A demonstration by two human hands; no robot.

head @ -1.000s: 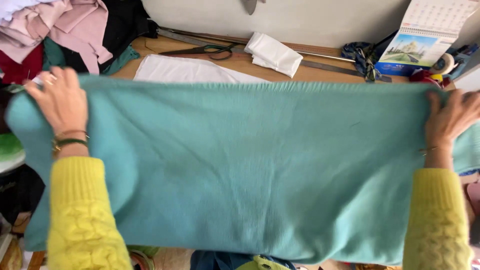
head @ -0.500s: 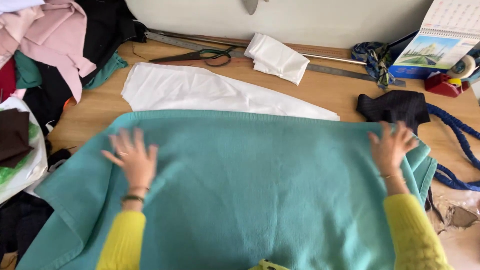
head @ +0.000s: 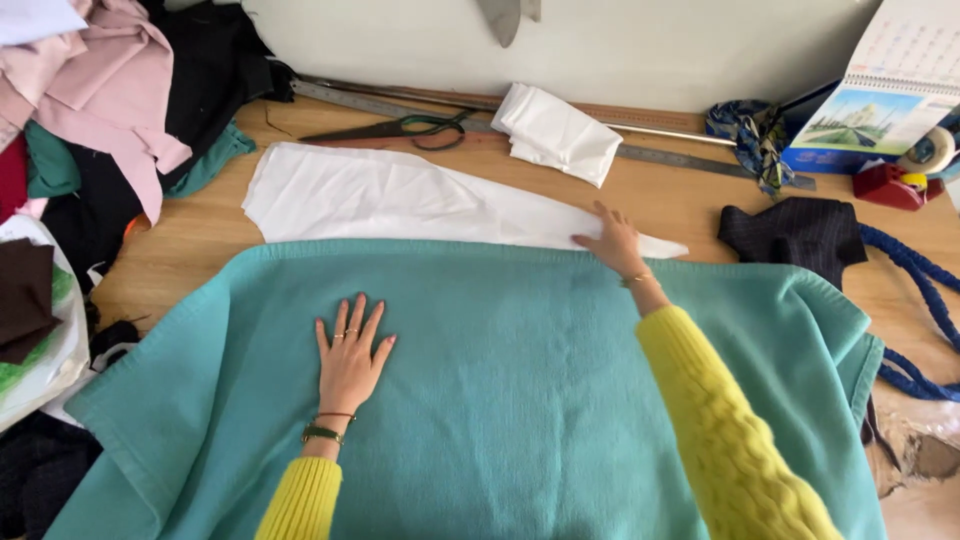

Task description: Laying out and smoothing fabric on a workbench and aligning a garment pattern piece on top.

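Note:
A large teal knitted cloth lies spread over the near half of a wooden table. My left hand rests flat on the cloth, fingers apart, palm down. My right hand reaches to the cloth's far edge and touches a white, long pointed fabric piece lying just beyond it. Whether the fingers pinch the white piece is unclear. Both arms wear yellow knitted sleeves.
Scissors and a long metal ruler lie at the back by a folded white cloth. A heap of pink, black and green clothes fills the left. A black cloth, blue cord, calendar and tape dispenser sit right.
The teal cloth, held up stretched between both hands a second ago, now lies on the table. My left hand moved toward the middle; my right hand moved left to the white piece.

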